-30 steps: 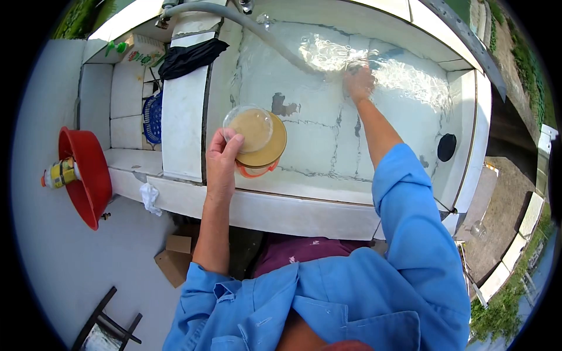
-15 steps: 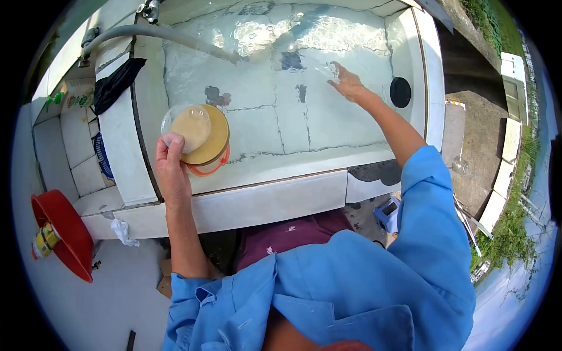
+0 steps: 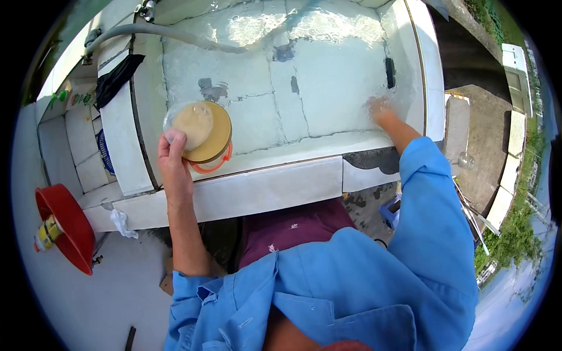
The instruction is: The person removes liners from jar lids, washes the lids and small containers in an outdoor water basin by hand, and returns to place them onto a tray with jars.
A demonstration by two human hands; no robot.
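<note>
1. In the head view, the clear lid (image 3: 193,124) lies in the left hand (image 3: 174,167), its near-left edge pinched by closed fingers, the thumb on top. It overlaps a tan disc (image 3: 221,134) on a container (image 3: 209,166) with an orange handle.
2. The left forearm reaches up from the person's front, the hand over the near-left part of the water-filled tub (image 3: 328,99).
3. The right arm, in a rolled blue sleeve (image 3: 430,169), extends forward, the right hand (image 3: 383,110) dipping into the water near a black object (image 3: 390,73) at the side wall.
4. Ripples and blur obscure the right fingers; how far they open or whether they hold anything cannot be told. The left fingertips beneath the lid are mostly hidden.
</note>
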